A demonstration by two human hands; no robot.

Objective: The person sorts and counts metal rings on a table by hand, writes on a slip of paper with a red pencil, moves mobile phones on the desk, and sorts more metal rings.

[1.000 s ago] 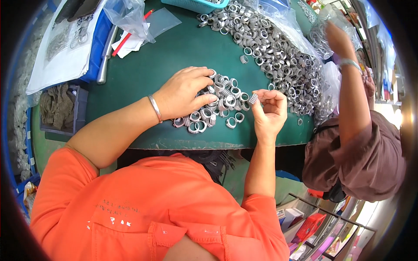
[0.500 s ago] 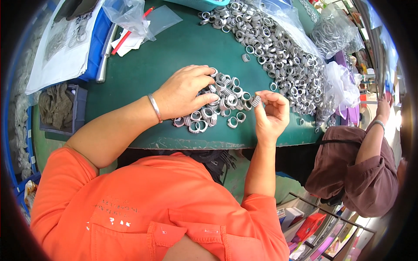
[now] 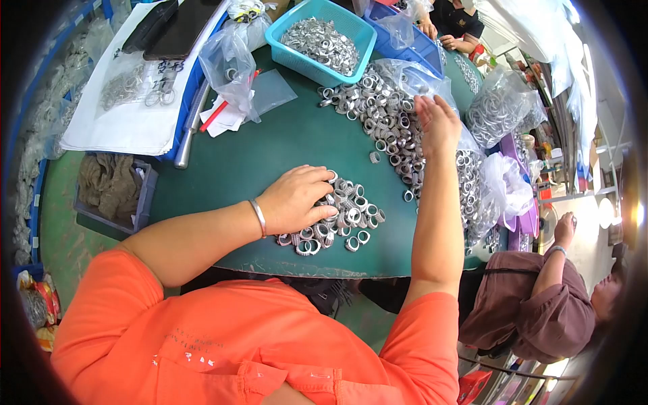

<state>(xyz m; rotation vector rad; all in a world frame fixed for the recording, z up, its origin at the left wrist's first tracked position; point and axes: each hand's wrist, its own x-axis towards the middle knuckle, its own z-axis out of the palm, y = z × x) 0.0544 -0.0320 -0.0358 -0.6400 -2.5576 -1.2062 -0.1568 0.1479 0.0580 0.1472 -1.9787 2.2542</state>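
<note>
My left hand (image 3: 297,201) lies palm down with fingers spread at the left side of a small pile of silver metal rings (image 3: 351,214), its fingertips touching some of them. Past the right end of that pile, my right hand (image 3: 440,125) reaches over a much larger heap of grey metal rings (image 3: 388,111). Its fingers are stretched out, and I see no ring in them. My right forearm covers part of the heap.
A turquoise basket (image 3: 273,42) full of rings stands at the back of the green table (image 3: 223,162). Left are papers (image 3: 101,128), a metal rod (image 3: 189,135) and a grey bin (image 3: 145,196) of cloth. Two people sit nearby, one at right (image 3: 520,304).
My right hand has gone from the small pile, where it pinched a ring, forward to the large heap, its fingers now extended. The left hand stays at the small pile. The view has shifted.
</note>
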